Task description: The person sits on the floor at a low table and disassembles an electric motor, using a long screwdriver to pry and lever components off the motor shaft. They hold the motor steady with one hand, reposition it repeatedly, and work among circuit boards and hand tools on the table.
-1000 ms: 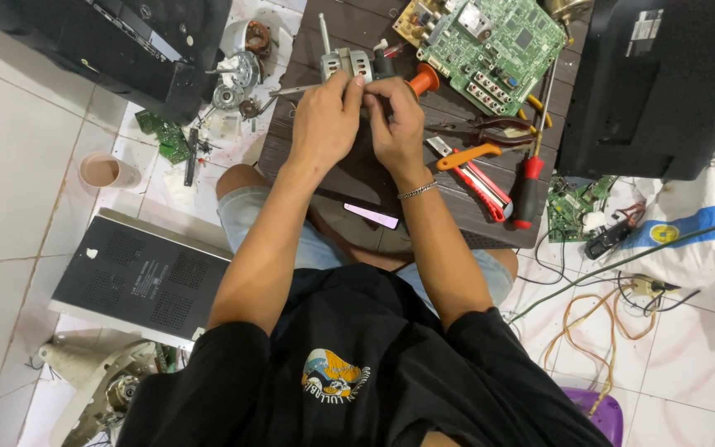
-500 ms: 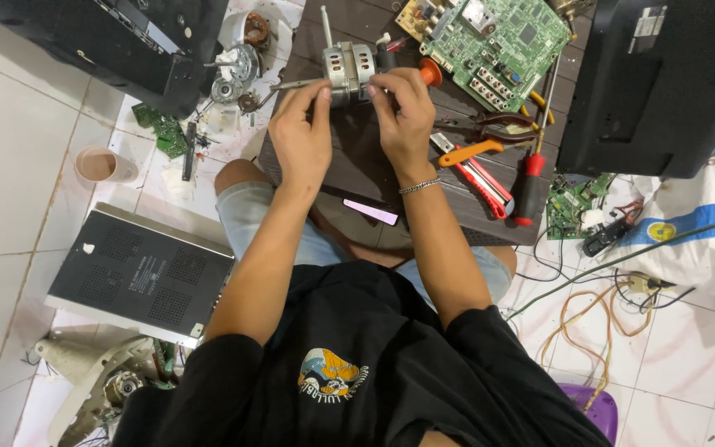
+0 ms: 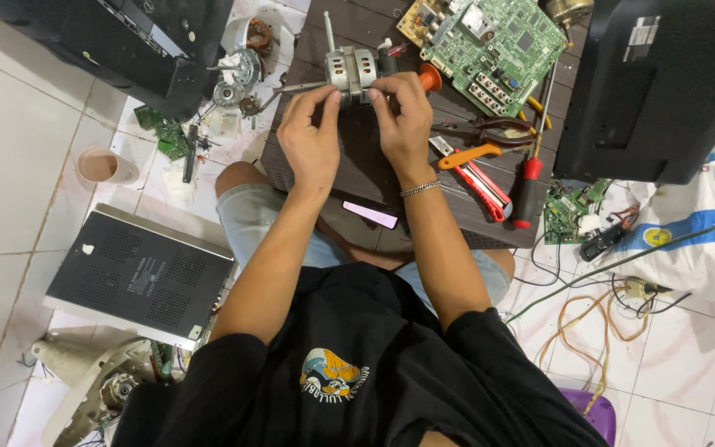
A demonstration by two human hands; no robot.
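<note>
Both hands grasp a small metal motor (image 3: 351, 69) above the dark counter (image 3: 357, 170): the left hand (image 3: 312, 132) holds its left side, the right hand (image 3: 403, 116) its right. A green circuit board (image 3: 494, 41) lies near, to the right.

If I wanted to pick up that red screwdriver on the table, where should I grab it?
Probably by the fat red and black handle, coming from above. The red screwdriver lies flat on the dark table, handle end toward the person, thin shaft pointing away between the pliers and green circuit board. The handle has open space on its right side.
</note>
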